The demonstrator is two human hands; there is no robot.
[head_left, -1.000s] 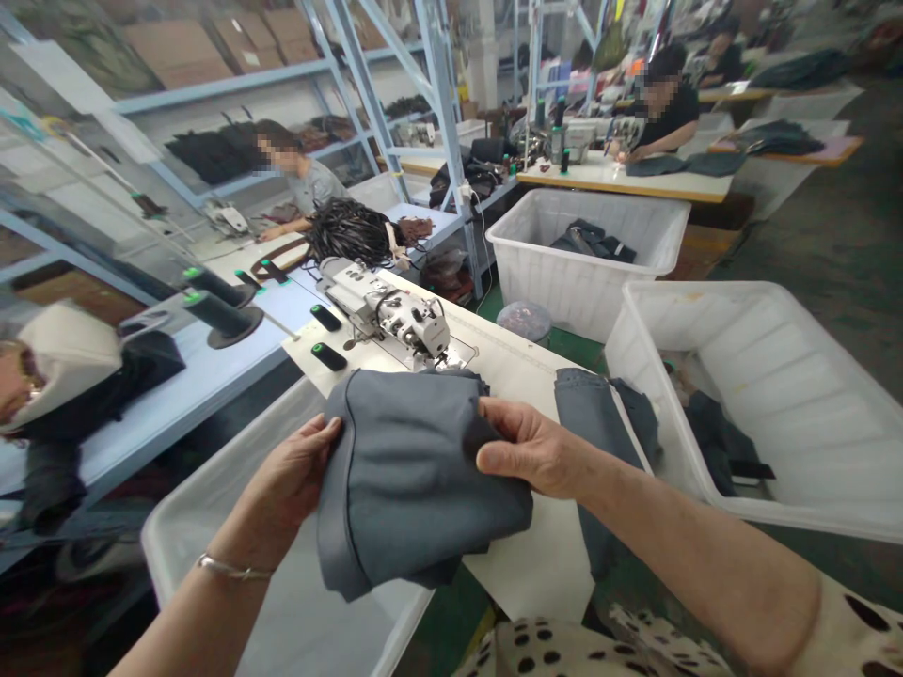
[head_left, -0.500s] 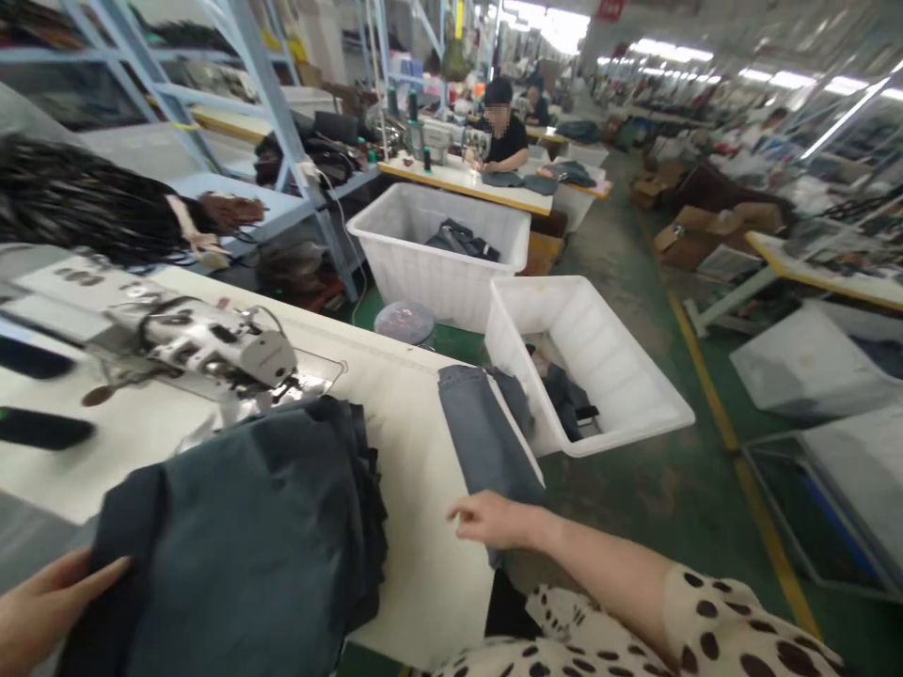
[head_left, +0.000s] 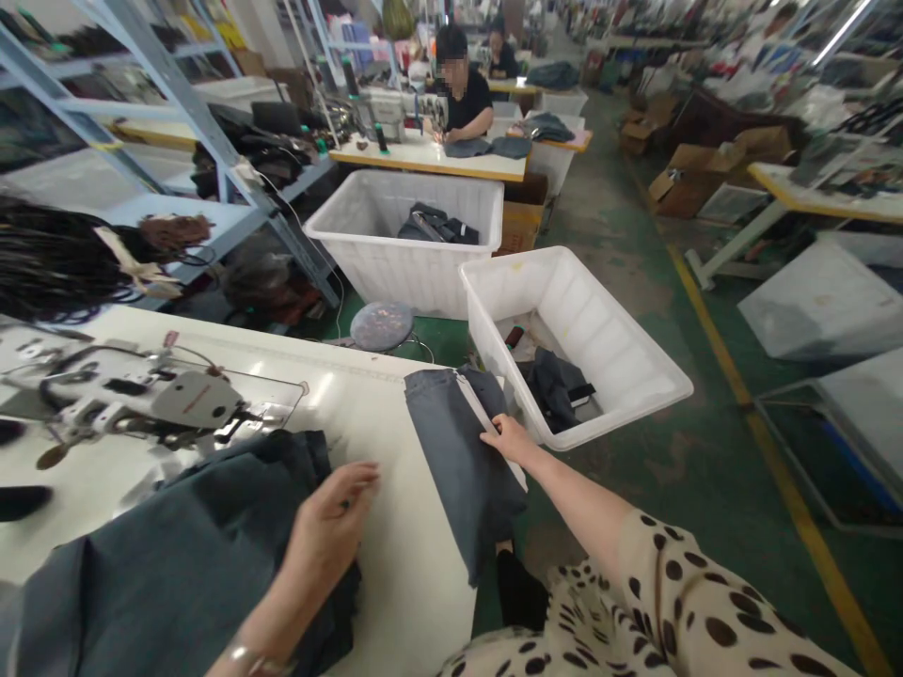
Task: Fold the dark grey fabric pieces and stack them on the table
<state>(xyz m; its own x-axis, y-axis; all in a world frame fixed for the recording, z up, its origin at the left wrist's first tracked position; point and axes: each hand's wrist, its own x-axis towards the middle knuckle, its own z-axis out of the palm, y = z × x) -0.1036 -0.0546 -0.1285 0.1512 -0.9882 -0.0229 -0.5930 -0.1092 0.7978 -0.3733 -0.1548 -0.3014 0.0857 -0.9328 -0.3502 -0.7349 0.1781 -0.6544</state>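
Observation:
My right hand [head_left: 509,440] pinches the white-strip edge of a dark grey cut fabric piece [head_left: 451,461], which lies along the right end of the sewing table and hangs over its edge. Above the right side of a stack of dark grey-green fabric [head_left: 176,555], my left hand [head_left: 331,517] is empty, its fingers loosely bent and slightly blurred. The stack rests on the white table [head_left: 381,414] in front of a sewing machine [head_left: 176,395]. Its lower part runs out of view.
A white plastic bin [head_left: 607,348] with dark pieces in it stands just beyond the table's right edge. Behind it are another white bin [head_left: 331,221] and a round stool [head_left: 382,325]. A co-worker [head_left: 466,94] sews at a farther table. Blue shelving [head_left: 190,122] rises at left.
My left hand has let go of the stack's left edge and moved right above it. My right hand has moved forward and taken hold of the grey piece's edge. The view has shifted.

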